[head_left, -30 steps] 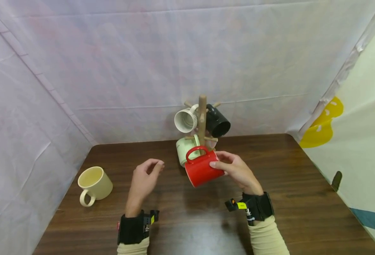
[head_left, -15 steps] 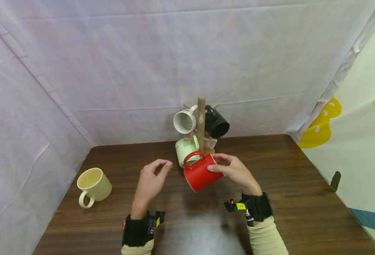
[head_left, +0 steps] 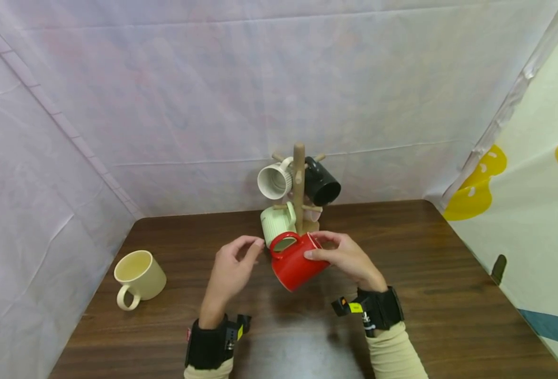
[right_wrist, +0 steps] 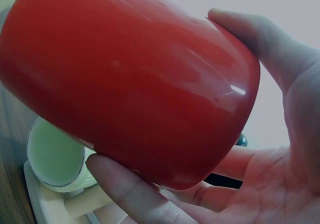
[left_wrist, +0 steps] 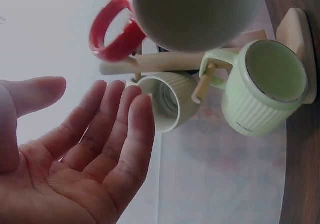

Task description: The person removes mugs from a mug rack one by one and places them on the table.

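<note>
My right hand [head_left: 347, 259] grips a red mug [head_left: 298, 266] by its body, thumb on one side and fingers on the other. The mug is tilted in the air in front of the rack, its handle up and to the left. Just left of it my left hand [head_left: 233, 268] holds nothing; its fingers are loosely bent, apart from the red handle [left_wrist: 112, 32]. Behind stands a wooden mug rack [head_left: 299, 184]. On it hang a light green mug [head_left: 275, 223], a white ribbed mug [head_left: 275, 180] and a black mug [head_left: 322, 184]. A pinkish mug [head_left: 313, 213] is mostly hidden.
A pale yellow mug [head_left: 141, 275] stands upright at the left of the dark wooden table [head_left: 426, 295], its handle toward the front. A white cloth wall [head_left: 203, 105] rises behind the table's back edge, with more cloth at both sides.
My left hand has moved right, closer to the red mug's handle. The red mug has come slightly down and toward me, still in my right hand, and tilts a little more.
</note>
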A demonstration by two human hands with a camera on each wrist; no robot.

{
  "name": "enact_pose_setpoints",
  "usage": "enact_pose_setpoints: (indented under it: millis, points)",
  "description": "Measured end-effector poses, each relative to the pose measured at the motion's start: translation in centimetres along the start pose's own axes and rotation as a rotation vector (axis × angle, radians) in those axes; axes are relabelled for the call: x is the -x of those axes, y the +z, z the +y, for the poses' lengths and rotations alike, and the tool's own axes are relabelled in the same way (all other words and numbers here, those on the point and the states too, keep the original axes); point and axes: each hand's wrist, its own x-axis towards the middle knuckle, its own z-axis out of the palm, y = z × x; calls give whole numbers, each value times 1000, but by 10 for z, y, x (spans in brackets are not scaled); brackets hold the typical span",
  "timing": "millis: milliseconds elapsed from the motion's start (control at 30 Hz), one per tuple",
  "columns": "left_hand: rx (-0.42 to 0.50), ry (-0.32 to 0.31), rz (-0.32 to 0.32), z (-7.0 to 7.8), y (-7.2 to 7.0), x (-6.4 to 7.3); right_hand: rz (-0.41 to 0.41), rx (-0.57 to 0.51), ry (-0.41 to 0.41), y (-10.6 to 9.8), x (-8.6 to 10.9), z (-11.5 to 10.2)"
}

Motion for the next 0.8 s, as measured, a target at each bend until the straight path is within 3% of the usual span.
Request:
enact_pose_setpoints:
  millis: [200,800]
  points:
    - [51,-15,-30,5,4,2,4,30,-9,3,1,0]
    - [47,-54,-74,6,12,3,-45,116,-41,7,-1,2]
